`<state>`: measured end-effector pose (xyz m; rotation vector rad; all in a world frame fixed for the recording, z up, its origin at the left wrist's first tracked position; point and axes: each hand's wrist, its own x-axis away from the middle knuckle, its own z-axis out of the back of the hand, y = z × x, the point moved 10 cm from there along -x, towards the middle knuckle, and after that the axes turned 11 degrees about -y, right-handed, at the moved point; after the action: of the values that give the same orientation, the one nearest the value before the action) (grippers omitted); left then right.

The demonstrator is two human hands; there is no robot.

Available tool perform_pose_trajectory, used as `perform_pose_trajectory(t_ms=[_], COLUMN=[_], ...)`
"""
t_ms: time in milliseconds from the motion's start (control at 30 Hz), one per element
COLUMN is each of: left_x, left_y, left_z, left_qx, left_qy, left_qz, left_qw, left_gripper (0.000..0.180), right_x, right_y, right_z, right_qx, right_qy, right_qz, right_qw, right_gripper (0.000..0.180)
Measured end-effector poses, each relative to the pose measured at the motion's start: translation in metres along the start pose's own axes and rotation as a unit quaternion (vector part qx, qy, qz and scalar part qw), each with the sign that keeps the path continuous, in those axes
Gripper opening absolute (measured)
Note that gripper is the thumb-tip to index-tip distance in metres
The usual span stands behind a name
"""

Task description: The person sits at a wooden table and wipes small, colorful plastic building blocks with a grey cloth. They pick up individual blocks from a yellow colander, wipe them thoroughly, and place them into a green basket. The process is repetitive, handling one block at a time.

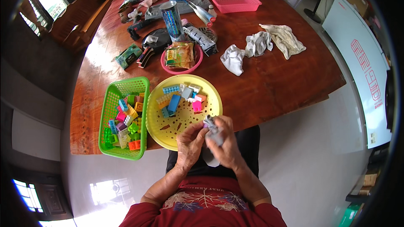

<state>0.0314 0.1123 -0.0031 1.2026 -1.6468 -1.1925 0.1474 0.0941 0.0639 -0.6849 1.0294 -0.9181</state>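
Observation:
Both my hands meet over the near right rim of a yellow round basket (218, 103). My left hand (190, 143) is closed, its fingertips pinching a small purple piece (205, 125) that looks like a building block, mostly hidden by the fingers. My right hand (227, 143) is closed around a grey cloth (213, 132) pressed against that piece; this hand is slightly blurred. Inside the yellow basket lie several building blocks, among them a blue block (174, 102) and a pink block (197, 106).
Left of the yellow basket stands a green basket (145, 120) of colourful blocks. Beyond are a pink bowl (182, 71) with packets, a tall blue can (171, 21), white cloths (232, 60) and a pink basket (235, 9). The table's near edge (290, 115) runs beside my right arm.

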Motion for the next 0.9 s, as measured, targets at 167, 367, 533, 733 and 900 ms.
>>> perform_pose_trajectory(t_ms=[167, 367, 533, 733, 900], left_x=[0.006, 0.012, 0.002, -0.005, -0.003], left_y=[0.007, 0.005, 0.003, -0.015, -0.024], left_z=[-0.008, -0.015, -0.02, -0.03, -0.042], left_qx=[-0.031, -0.1, 0.109, 0.22, 0.313], left_qy=[-0.046, -0.101, -0.09, -0.095, -0.138], left_qz=[-0.019, -0.029, 0.011, 0.054, 0.079], left_qw=[0.998, 0.989, 0.99, 0.969, 0.936], left_gripper=[0.021, 0.021, 0.021, 0.02, 0.019], right_x=[0.011, 0.016, 0.023, 0.017, 0.021], right_y=[-0.002, 0.061, 0.073, 0.044, 0.039], right_z=[0.001, -0.001, 0.016, 0.011, 0.016], right_qx=[0.054, -0.335, -0.534, -0.24, -0.263], right_qy=[0.044, -0.036, 0.136, 0.006, 0.013], right_qz=[0.022, -0.262, -0.239, -0.143, -0.091], right_qw=[0.997, 0.905, 0.799, 0.96, 0.96], right_gripper=[0.043, 0.019, 0.023, 0.026, 0.019])
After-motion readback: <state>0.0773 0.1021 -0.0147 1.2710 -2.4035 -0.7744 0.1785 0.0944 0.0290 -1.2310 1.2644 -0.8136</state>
